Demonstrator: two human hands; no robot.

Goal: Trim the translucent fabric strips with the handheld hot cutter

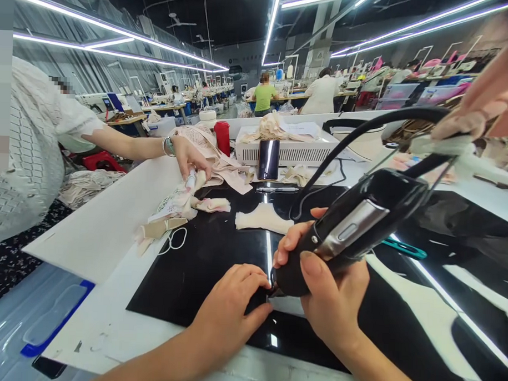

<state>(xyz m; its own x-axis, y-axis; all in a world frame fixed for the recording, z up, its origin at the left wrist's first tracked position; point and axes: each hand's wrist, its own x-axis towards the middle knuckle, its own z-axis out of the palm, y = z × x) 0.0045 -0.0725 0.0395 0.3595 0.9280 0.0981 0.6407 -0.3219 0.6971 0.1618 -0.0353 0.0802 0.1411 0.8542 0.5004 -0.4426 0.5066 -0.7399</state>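
Observation:
My right hand [337, 299] is wrapped round a black corded handheld power tool [353, 222] with a silver switch plate, held tilted, its narrow tip pointing down and left. At that tip, my left hand [233, 301] has its thumb and fingers curled close together; what they pinch, if anything, is hidden. A pale piece of material [289, 304] shows on the black board [184, 282] below the tool. Beyond the tool lies a cream fabric cutout [263, 217]. Larger cream pieces [428, 313] lie to the right.
A co-worker's hand [192, 158] at left touches lacy fabric pieces [174, 204]. A phone [268, 159] leans against a white vented box [297, 153], near a pen [278, 189] and red cup [222, 136]. A teal cutter [404, 247] lies right. The tool's cable [343, 143] arches overhead.

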